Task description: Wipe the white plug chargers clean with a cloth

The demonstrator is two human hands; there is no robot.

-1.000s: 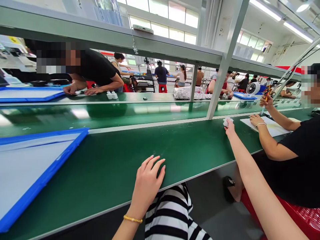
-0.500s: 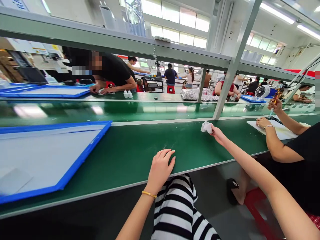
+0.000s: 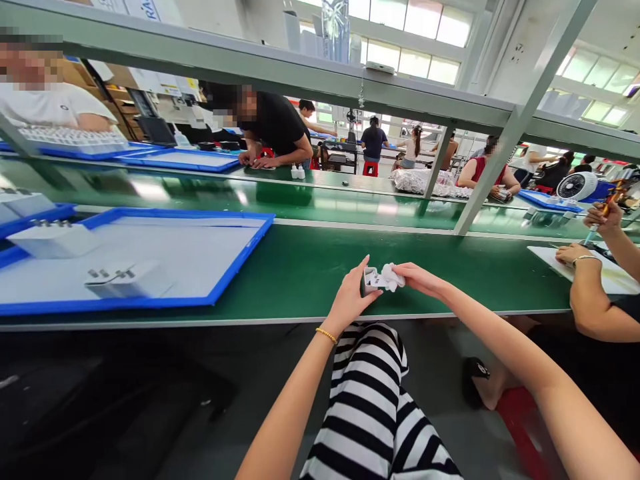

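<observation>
My left hand (image 3: pixel 350 297) is wrapped around a small white plastic housing (image 3: pixel 369 279), thumb below and fingers above. Its end facing right shows small dark details that I cannot make out. A crumpled white cloth (image 3: pixel 392 277) is pinched in the fingertips of my right hand (image 3: pixel 416 276). The cloth sits against or just beside the right end of the housing; whether they touch is hard to tell. Both hands are just above the front part of the green workbench (image 3: pixel 305 267).
At left, a blue-edged tray (image 3: pixel 244 257) holds white blocks (image 3: pixel 123 280) with metal prongs. A co-worker's hand (image 3: pixel 575 253) rests by a white board (image 3: pixel 543 257) at right. A slanted metal post (image 3: pixel 500 173) rises behind the bench. Co-workers sit across the conveyor.
My right hand has brought the cloth leftward to my left hand. My left hand has lifted from the bench edge and now shows the white housing. The view has turned left.
</observation>
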